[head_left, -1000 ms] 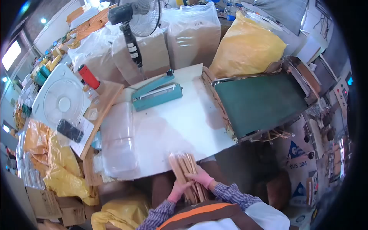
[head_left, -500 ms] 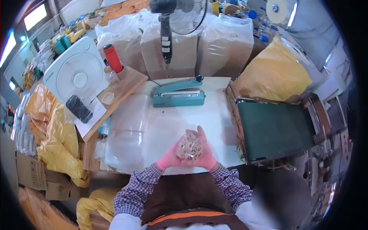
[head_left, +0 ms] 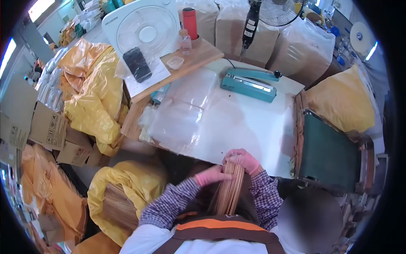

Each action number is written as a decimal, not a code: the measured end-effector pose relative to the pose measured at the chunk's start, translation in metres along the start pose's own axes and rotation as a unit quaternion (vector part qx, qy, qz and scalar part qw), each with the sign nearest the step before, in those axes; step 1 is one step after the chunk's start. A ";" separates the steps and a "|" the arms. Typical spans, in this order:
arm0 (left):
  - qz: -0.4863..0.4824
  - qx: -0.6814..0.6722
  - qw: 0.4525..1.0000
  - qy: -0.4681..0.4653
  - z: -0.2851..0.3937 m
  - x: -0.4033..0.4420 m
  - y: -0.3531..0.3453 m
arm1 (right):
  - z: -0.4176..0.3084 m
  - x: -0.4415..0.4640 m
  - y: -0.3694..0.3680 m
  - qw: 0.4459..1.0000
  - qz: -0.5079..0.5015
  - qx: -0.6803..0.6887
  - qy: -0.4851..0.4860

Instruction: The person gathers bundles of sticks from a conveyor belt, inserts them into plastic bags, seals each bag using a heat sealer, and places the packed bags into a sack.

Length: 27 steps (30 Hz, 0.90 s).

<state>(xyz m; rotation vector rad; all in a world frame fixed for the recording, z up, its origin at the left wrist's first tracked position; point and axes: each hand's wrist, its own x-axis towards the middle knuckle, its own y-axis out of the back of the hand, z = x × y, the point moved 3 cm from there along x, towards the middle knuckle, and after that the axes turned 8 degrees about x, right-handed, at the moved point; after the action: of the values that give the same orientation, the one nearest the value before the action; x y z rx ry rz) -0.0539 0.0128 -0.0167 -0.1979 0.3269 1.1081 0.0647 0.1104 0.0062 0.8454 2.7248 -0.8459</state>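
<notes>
White table (head_left: 249, 131): sealer (head_left: 248, 86) is sitting towards the back, presumably leaving room. By the near edge we are grasping sticks (head_left: 230, 192): right hand (head_left: 243, 160) clasping their far end, left hand (head_left: 211, 175) gripping their side, apparently to hold them together.

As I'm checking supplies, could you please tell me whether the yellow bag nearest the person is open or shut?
The yellow bag is open: its mouth gapes, showing thin sticks inside.

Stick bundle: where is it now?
Lower centre of the head view: the stick bundle is held by the left hand and right hand, by the white tabletop.
</notes>
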 end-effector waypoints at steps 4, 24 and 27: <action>0.369 0.371 0.852 -0.003 0.000 -0.026 0.153 | -0.016 -0.009 -0.009 0.996 0.041 -0.072 -0.016; 0.439 0.090 0.888 -0.098 -0.014 0.005 0.119 | 0.033 0.060 0.006 0.981 0.127 -0.129 -0.064; 0.508 0.170 0.842 -0.061 0.011 -0.005 0.147 | 0.043 0.042 0.035 0.975 0.193 -0.079 -0.082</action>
<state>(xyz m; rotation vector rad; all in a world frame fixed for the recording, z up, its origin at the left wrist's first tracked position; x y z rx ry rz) -0.1868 0.0759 -0.0040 0.4272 0.5294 2.0735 0.0489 0.1298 -0.0588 1.1599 2.3375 -0.5801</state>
